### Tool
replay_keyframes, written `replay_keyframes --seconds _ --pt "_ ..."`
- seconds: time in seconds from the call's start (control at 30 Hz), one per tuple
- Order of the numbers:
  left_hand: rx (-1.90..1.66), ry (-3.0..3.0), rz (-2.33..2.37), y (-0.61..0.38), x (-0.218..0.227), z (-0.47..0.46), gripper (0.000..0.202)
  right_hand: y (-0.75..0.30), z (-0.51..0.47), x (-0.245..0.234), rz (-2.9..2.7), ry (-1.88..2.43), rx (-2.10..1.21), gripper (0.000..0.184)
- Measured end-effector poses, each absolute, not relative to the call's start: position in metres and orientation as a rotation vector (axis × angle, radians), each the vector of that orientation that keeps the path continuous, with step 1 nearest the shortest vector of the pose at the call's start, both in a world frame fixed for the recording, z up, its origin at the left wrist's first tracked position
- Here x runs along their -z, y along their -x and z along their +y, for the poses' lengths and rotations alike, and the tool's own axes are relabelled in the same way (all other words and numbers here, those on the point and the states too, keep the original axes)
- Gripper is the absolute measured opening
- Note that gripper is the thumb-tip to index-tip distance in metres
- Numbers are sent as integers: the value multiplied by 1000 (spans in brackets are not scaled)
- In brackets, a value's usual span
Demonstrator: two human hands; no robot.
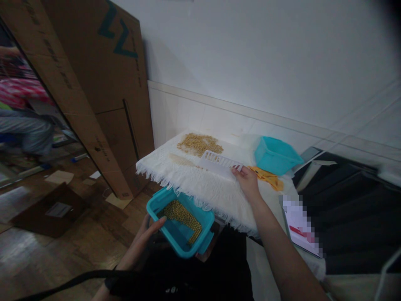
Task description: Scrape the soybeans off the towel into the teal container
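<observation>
My left hand point(144, 238) grips the near left corner of a teal plastic basket point(158, 201), held below the table's front edge. Yellow-green beans point(181, 215) lie in a strip inside it. My right hand point(247, 180) is closed on one end of a flat white slotted plastic piece point(216, 164) that lies on the white fringed cloth point(200, 188). A pile of tan beans point(199, 144) sits on the cloth beyond the white piece, toward the wall.
A second teal basket point(275, 155) stands tilted at the table's back right, with yellow-orange items point(267, 176) beside it. Tall cardboard boxes point(103, 83) lean at the left. Papers point(300, 228) lie to the right, near dark furniture point(354, 209). A person point(21, 108) is at far left.
</observation>
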State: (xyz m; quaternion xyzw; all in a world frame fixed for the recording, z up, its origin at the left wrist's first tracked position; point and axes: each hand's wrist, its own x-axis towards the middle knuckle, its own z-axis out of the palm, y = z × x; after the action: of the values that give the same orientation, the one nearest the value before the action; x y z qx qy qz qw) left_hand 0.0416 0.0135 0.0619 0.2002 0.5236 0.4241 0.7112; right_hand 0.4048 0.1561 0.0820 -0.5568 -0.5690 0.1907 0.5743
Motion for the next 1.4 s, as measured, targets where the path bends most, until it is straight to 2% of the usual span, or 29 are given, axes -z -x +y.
replay_keyframes --seconds 0.27,0.63,1.4 --pt "-943 -467 1177 -42 -62 13 89 -401 153 -87 -1360 1284 -506 43" --pt "-950 -454 1181 -40 -50 16 93 -397 157 -86 -1330 1262 -492 42" --pt "-944 -455 1188 -42 -57 14 94 -395 154 -91 -1466 1281 -522 40"
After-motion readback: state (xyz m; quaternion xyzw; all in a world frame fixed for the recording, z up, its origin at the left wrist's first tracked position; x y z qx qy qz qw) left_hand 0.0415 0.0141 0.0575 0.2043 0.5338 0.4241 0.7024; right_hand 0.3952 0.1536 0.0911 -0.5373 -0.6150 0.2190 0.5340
